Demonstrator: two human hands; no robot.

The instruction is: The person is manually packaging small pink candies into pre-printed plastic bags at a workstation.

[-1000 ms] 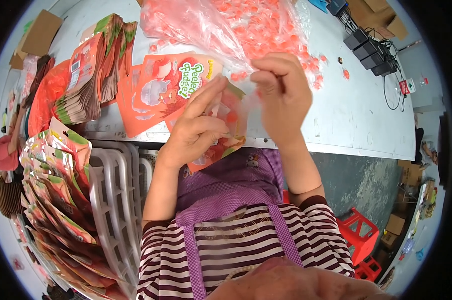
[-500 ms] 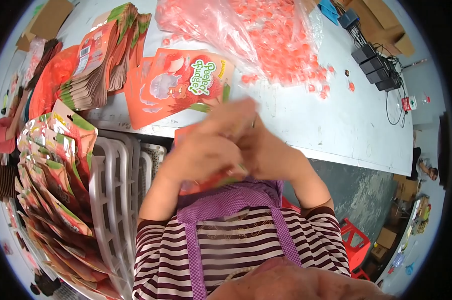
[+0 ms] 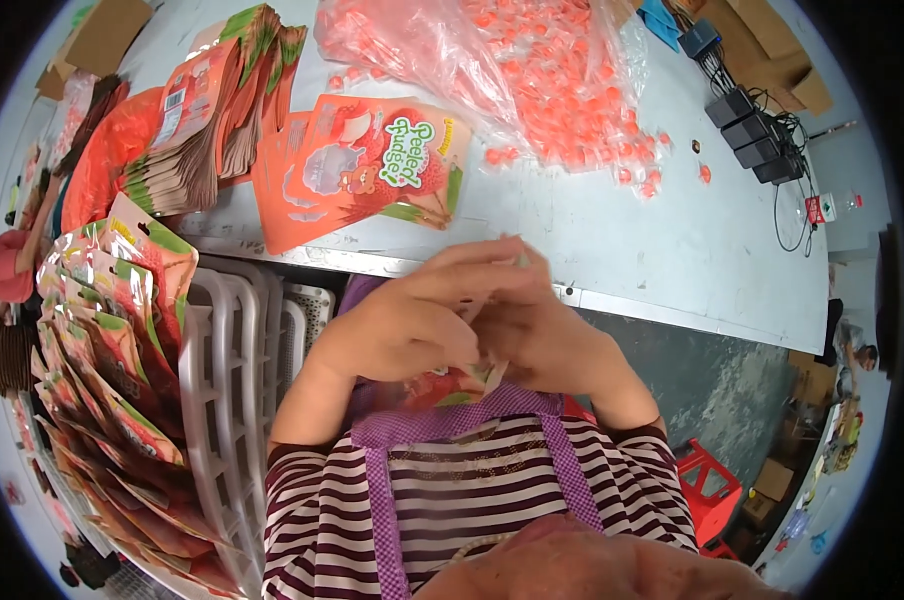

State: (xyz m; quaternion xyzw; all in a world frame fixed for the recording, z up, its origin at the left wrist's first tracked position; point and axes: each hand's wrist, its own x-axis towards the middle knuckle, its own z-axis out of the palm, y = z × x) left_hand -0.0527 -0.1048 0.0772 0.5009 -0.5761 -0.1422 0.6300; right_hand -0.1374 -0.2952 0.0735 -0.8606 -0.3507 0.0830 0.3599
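Close in front of my apron, my left hand (image 3: 412, 322) and my right hand (image 3: 544, 335) are closed together around a red candy pouch (image 3: 442, 386). Most of the pouch is hidden behind my fingers; its lower part shows beneath the left hand. On the table just beyond lie several flat red pouches (image 3: 367, 165) with a bear, a pale window and green corners, fanned over each other. Farther off, a large clear plastic bag (image 3: 442, 60) lies beside a heap of wrapped pink-red candies (image 3: 582, 110).
Stacks of flat pouches (image 3: 187, 150) stand at the table's back left. Filled pouches (image 3: 112, 350) crowd a grey plastic crate (image 3: 207, 400) at my left. Black adapters with cables (image 3: 757, 135) lie at the right end. A red stool (image 3: 707, 490) stands behind at the right.
Both hands have come lower, toward my body, with the pouch between them. The pouch now shows less of its side under the left hand. The things on the table look unmoved.
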